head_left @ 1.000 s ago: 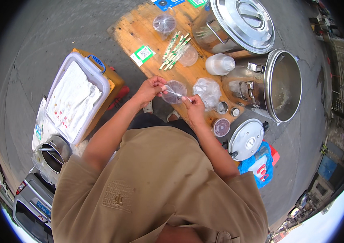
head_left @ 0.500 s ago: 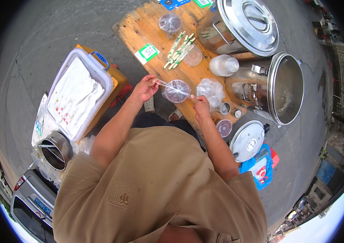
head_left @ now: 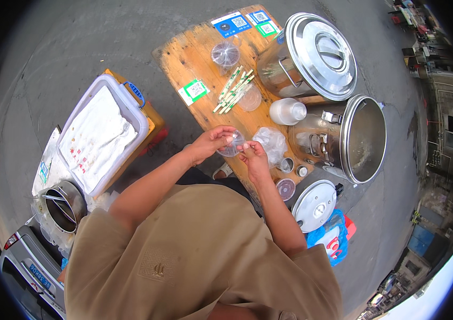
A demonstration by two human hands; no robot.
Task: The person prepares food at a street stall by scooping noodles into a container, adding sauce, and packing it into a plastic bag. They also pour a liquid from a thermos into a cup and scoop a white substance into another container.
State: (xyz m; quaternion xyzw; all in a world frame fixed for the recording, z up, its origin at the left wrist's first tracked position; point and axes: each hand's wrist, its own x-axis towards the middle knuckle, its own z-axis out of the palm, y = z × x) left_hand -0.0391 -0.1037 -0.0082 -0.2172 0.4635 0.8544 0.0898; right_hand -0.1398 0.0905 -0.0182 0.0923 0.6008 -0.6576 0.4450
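A clear plastic bag point(head_left: 236, 140) wraps a round, see-through cup point(head_left: 228, 151) at the near edge of the wooden table. My left hand point(head_left: 214, 143) pinches the top of the bag from the left. From the other side my right hand point(head_left: 254, 159) grips the bag between thumb and fingers, close to the left one. My fingers partly hide the cup and the bag's gathered top. Just right of my right hand lies a crumpled heap of clear bags point(head_left: 270, 144). A lidded cup point(head_left: 285, 188) stands nearer, beside my right forearm.
On the wooden table point(head_left: 183, 53) are another bagged cup point(head_left: 225, 55), wrapped straws point(head_left: 231, 93), stacked plastic cups point(head_left: 287, 112) and a small metal cup point(head_left: 286, 165). A lidded steel pot point(head_left: 319, 58) and an open one point(head_left: 365, 141) stand right. A cloth-filled tub point(head_left: 95, 133) is left.
My hands have come closer together; the bag strands stretched between them before are now bunched at the fingers. The view has shifted, so the table sits lower in the picture.
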